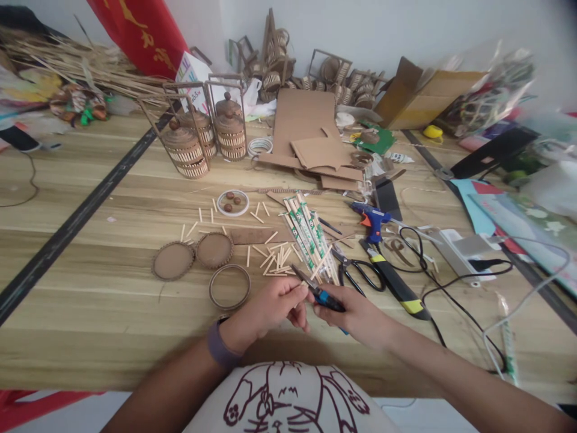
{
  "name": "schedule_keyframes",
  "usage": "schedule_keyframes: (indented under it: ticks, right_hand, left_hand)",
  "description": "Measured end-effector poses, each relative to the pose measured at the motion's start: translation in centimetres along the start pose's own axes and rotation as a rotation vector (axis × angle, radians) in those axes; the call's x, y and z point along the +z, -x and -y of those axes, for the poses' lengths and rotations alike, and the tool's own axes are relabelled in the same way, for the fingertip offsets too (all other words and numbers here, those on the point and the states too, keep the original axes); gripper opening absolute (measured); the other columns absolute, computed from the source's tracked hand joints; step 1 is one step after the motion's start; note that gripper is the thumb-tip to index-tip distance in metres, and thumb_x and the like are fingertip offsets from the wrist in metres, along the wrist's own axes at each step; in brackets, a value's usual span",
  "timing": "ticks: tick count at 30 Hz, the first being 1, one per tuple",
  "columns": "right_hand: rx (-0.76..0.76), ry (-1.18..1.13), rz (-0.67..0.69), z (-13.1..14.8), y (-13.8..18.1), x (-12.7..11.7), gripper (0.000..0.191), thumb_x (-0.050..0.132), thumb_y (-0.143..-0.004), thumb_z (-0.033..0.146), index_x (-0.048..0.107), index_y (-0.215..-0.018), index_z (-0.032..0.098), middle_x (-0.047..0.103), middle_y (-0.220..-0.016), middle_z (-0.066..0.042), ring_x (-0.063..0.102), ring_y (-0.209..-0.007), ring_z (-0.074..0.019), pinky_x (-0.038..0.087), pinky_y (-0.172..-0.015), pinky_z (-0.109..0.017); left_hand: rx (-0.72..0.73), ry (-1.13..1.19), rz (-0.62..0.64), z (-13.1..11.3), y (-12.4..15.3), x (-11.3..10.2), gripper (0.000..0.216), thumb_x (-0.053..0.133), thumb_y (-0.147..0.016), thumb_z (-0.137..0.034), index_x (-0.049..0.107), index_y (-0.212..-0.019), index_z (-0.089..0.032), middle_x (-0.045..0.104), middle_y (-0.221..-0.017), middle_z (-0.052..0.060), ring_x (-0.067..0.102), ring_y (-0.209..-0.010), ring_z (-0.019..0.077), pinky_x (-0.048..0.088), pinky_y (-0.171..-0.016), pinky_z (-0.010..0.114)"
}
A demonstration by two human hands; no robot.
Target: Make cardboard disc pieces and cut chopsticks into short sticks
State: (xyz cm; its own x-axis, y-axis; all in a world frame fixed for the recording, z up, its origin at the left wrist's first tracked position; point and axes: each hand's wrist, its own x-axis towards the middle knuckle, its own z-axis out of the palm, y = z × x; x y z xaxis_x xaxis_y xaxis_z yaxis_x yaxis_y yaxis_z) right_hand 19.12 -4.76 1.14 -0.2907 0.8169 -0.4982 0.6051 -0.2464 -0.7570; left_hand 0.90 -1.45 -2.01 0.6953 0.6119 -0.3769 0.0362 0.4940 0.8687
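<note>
My right hand (358, 313) grips pliers (328, 299) with blue and black handles, their jaws pointing up and left. Close against the jaws, my left hand (282, 304) is closed in a pinch; what its fingertips hold is too small to make out. Just beyond my hands lie short cut wooden sticks (280, 258) and paper-wrapped chopsticks (306, 231) with green print. Left of them are two round cardboard discs with ridged rims, a nearer disc (215, 250) and a farther-left disc (173, 260), plus a bare ring (229, 287).
Black-handled scissors (360, 273), a yellow-black utility knife (399, 285) and a blue glue gun (373, 219) lie to the right, among cables and a power strip (464, 255). Small lidded baskets in frames (184, 147) stand behind left. Cardboard sheets (304, 123) lie at the back.
</note>
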Motion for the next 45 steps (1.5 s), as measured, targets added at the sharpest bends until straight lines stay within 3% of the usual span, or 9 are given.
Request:
schedule_keyframes:
  ticks: [6,9,12,17,20,22,28,35,45]
  right_hand:
    - [-0.070,-0.060,0.027,0.5,0.1,-0.7,0.035,0.055,-0.084,0.048,0.061,-0.100,0.018,0.063,-0.094,-0.005,0.054,-0.088,-0.0203,0.043,-0.080,-0.032]
    - [0.017,-0.183,0.032,0.8,0.8,-1.4,0.041,0.059,-0.080,0.054,0.060,-0.101,0.018,0.063,-0.096,-0.006,0.056,-0.089,-0.0219,0.045,-0.078,-0.032]
    - [0.065,-0.212,-0.091,0.6,1.5,-1.9,0.040,0.058,-0.079,0.056,0.059,-0.096,0.020,0.064,-0.091,-0.006,0.057,-0.087,-0.0232,0.046,-0.076,-0.033]
    - [-0.237,0.210,-0.470,0.8,1.7,-1.8,0.021,0.051,-0.089,0.040,0.055,-0.101,0.023,0.061,-0.118,-0.011,0.054,-0.115,-0.0278,0.041,-0.099,-0.040]
    - [-0.436,0.401,-0.546,1.2,0.9,-1.1,0.018,0.049,-0.090,0.026,0.053,-0.106,0.022,0.046,-0.142,-0.015,0.042,-0.133,-0.0279,0.038,-0.106,-0.042]
    - [-0.458,0.496,-0.551,1.3,0.2,-0.6,0.020,0.048,-0.089,0.021,0.053,-0.109,0.020,0.046,-0.142,-0.016,0.045,-0.131,-0.0286,0.041,-0.102,-0.042]
    - [-0.284,0.752,-0.586,0.5,-1.5,0.5,0.021,0.053,-0.089,0.024,0.057,-0.108,0.015,0.065,-0.097,-0.012,0.063,-0.091,-0.0304,0.052,-0.077,-0.042]
    - [-0.111,0.901,-0.583,0.8,-1.9,1.4,0.019,0.056,-0.089,0.028,0.059,-0.103,0.014,0.067,-0.097,-0.013,0.064,-0.089,-0.0303,0.049,-0.074,-0.038]
    - [0.033,0.907,-0.567,2.0,-2.3,2.4,0.019,0.054,-0.092,0.028,0.057,-0.105,0.015,0.067,-0.104,-0.013,0.063,-0.093,-0.0295,0.044,-0.075,-0.037]
  left_hand:
    - [0.071,-0.014,-0.038,-0.4,0.2,-0.1,0.040,0.050,-0.086,-0.056,0.052,-0.078,-0.018,0.054,-0.049,-0.003,0.058,-0.049,0.0131,0.044,-0.057,0.026]
    - [0.161,0.018,-0.061,-0.8,0.2,-0.5,0.040,0.048,-0.088,-0.057,0.052,-0.081,-0.018,0.053,-0.050,-0.005,0.058,-0.050,0.0130,0.044,-0.058,0.026]
    - [0.185,0.008,-0.132,-1.1,0.2,-1.0,0.037,0.044,-0.090,-0.055,0.050,-0.083,-0.019,0.051,-0.049,-0.006,0.056,-0.049,0.0126,0.043,-0.056,0.025]
    - [0.132,-0.279,-0.170,-0.9,0.2,-1.2,0.032,0.036,-0.095,-0.045,0.050,-0.080,-0.020,0.053,-0.049,-0.004,0.050,-0.048,0.0126,0.038,-0.053,0.025]
    - [0.139,-0.517,-0.170,-0.8,0.4,-0.9,0.029,0.035,-0.097,-0.039,0.049,-0.079,-0.021,0.053,-0.050,-0.004,0.051,-0.050,0.0132,0.038,-0.057,0.025]
    - [0.158,-0.645,-0.169,-0.8,0.5,-0.8,0.027,0.035,-0.097,-0.033,0.048,-0.077,-0.021,0.052,-0.051,-0.005,0.051,-0.051,0.0134,0.038,-0.058,0.024]
    - [0.239,-1.083,-0.287,-0.5,0.4,-0.6,0.023,0.039,-0.095,-0.026,0.056,-0.082,-0.019,0.068,-0.079,0.004,0.063,-0.073,0.0203,0.042,-0.065,0.028]
    - [0.139,-1.437,-0.336,-0.6,0.2,0.2,0.028,0.036,-0.096,-0.023,0.062,-0.101,-0.017,0.073,-0.094,0.013,0.069,-0.084,0.0289,0.050,-0.071,0.037]
    - [-0.045,-1.482,-0.348,-1.2,0.7,0.6,0.032,0.030,-0.097,-0.021,0.061,-0.099,-0.014,0.072,-0.082,0.016,0.071,-0.075,0.0310,0.052,-0.062,0.037]
